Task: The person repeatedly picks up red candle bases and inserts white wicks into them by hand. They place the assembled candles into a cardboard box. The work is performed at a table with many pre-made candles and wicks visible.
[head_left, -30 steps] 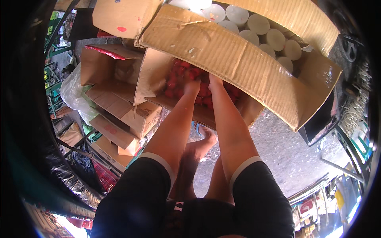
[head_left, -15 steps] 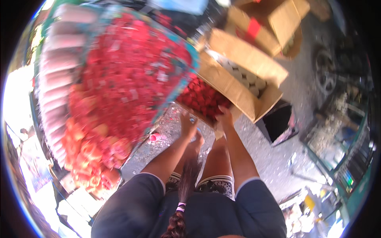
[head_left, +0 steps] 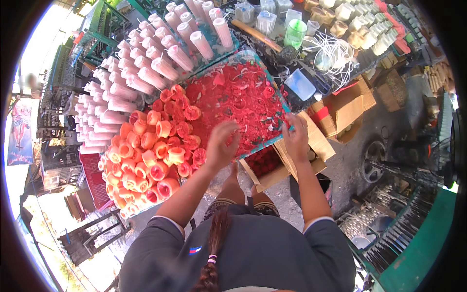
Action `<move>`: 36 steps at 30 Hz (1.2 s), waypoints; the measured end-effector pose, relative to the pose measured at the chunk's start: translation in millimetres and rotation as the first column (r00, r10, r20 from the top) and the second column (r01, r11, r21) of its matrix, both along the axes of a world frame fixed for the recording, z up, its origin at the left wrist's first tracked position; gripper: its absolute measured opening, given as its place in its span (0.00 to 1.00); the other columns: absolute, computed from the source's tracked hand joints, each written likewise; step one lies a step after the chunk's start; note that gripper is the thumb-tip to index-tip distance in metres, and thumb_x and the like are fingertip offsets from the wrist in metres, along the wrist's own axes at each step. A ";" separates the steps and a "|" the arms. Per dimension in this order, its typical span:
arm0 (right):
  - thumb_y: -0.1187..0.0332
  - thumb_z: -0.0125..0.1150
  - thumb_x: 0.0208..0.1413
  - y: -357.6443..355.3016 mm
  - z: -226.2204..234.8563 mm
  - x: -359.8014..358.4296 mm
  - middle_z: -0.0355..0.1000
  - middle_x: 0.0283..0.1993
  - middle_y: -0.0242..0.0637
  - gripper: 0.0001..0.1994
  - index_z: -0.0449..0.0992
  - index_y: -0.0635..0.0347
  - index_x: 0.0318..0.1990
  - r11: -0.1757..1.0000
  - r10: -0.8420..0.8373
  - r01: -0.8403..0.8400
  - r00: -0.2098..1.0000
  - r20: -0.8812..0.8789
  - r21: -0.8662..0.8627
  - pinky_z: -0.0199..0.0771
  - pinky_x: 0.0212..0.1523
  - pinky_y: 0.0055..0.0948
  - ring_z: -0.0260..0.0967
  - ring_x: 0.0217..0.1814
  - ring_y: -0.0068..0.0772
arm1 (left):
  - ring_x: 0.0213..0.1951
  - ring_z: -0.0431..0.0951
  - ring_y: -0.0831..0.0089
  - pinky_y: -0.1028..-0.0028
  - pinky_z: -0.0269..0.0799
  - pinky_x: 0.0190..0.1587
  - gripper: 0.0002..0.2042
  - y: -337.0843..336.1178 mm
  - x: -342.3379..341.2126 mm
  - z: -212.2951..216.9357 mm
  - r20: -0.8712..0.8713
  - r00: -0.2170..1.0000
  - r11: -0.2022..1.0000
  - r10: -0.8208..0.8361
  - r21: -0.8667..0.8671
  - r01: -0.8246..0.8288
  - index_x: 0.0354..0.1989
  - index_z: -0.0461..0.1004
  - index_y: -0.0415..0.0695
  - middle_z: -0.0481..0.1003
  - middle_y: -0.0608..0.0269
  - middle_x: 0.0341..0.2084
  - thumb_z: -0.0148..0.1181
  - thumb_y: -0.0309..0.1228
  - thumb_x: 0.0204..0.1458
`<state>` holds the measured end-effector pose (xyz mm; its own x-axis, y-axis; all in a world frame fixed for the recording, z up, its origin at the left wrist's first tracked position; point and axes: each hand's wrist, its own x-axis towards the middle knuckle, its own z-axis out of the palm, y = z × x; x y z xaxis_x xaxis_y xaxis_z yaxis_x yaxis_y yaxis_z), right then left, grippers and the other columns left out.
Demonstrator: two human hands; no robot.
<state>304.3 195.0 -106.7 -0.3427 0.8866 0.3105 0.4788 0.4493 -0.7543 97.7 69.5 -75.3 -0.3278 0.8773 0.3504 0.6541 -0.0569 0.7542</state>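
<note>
Red wax scraps fill a shallow teal-rimmed tray on the table. Left hand hovers over the tray's near edge, fingers curled loosely downward; whether its grip holds scraps I cannot tell. Right hand rests at the tray's right corner, fingers apart, seemingly steadying it. Orange-red cups sit packed just left of the tray, likely grouped by colour. Pink candles stand in rows behind them. A cardboard box with red pieces sits open on the ground below the tray, within reach. Table clutter beyond: a green cup, white strings. Outdoor stall, sunlit concrete ground.
</note>
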 end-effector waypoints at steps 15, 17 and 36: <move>0.77 0.58 0.50 6.2 -15.5 -36.1 0.70 0.50 0.39 0.14 0.75 0.55 0.45 0.869 -0.147 -0.151 0.831 -0.537 -0.472 0.73 0.44 0.29 0.70 0.50 0.38 | 0.46 0.72 0.57 0.63 0.69 0.48 0.09 104.8 -37.1 -23.2 -0.050 0.983 0.982 0.176 0.086 -0.171 0.34 0.75 0.44 0.72 0.55 0.42 0.59 0.22 0.42; 0.74 0.56 0.53 -39.9 -13.8 6.9 0.71 0.49 0.39 0.14 0.71 0.53 0.48 0.513 -0.472 -0.510 0.505 -0.723 -0.691 0.76 0.38 0.28 0.70 0.50 0.34 | 0.46 0.72 0.57 0.62 0.67 0.50 0.10 55.2 23.0 -11.4 0.115 0.991 0.973 -0.064 0.229 0.036 0.34 0.75 0.43 0.72 0.54 0.40 0.59 0.18 0.41; 0.70 0.57 0.50 -155.6 -483.8 19.2 0.72 0.37 0.39 0.17 0.68 0.56 0.49 -0.034 -0.526 0.205 0.828 0.192 -0.978 0.74 0.42 0.37 0.71 0.38 0.39 | 0.27 0.69 0.77 0.74 0.72 0.33 0.19 -11.1 123.4 -478.0 0.447 0.517 0.470 0.730 -0.878 0.096 0.47 0.67 0.46 0.70 0.67 0.33 0.61 0.23 0.46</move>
<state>323.6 39.4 -590.4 0.0595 0.4143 -0.9082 0.0956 -0.9080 -0.4079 221.1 58.4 -553.3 -0.3838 0.3468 -0.8558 -0.3085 0.8254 0.4728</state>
